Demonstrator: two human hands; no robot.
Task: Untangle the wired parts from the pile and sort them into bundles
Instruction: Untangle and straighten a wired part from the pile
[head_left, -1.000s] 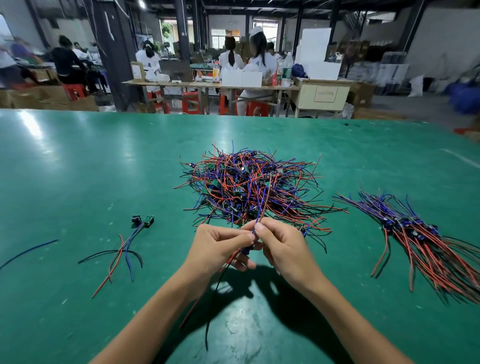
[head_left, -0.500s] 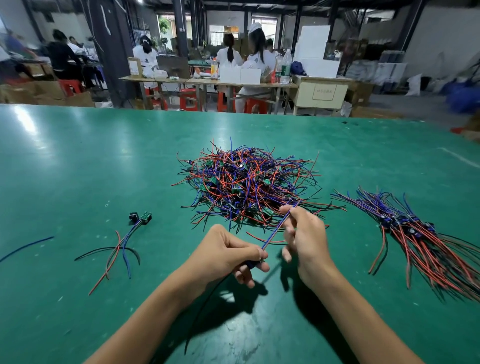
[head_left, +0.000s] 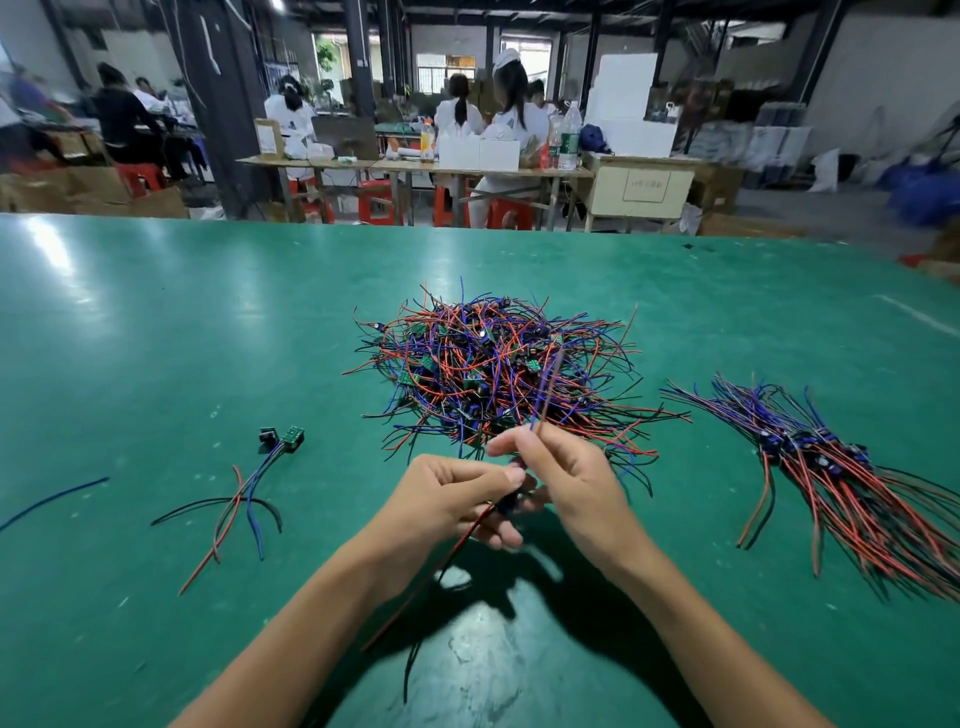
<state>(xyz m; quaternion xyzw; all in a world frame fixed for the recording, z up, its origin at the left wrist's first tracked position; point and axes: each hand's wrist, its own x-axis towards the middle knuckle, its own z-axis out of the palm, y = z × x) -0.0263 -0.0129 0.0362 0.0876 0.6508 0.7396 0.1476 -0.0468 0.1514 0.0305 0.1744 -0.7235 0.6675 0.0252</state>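
One wired part held at lower centre of the frame, above the green worktop: left hand pinching its dark body, right hand gripping its blue and red leads, upright. Large tangled pile just behind, at centre. Sorted bundle at right; two parts laid at left. Judging by the pile, most sorting left.

table: green
pile: red, blue, black wires
bundle: red, blue, black
stools: red
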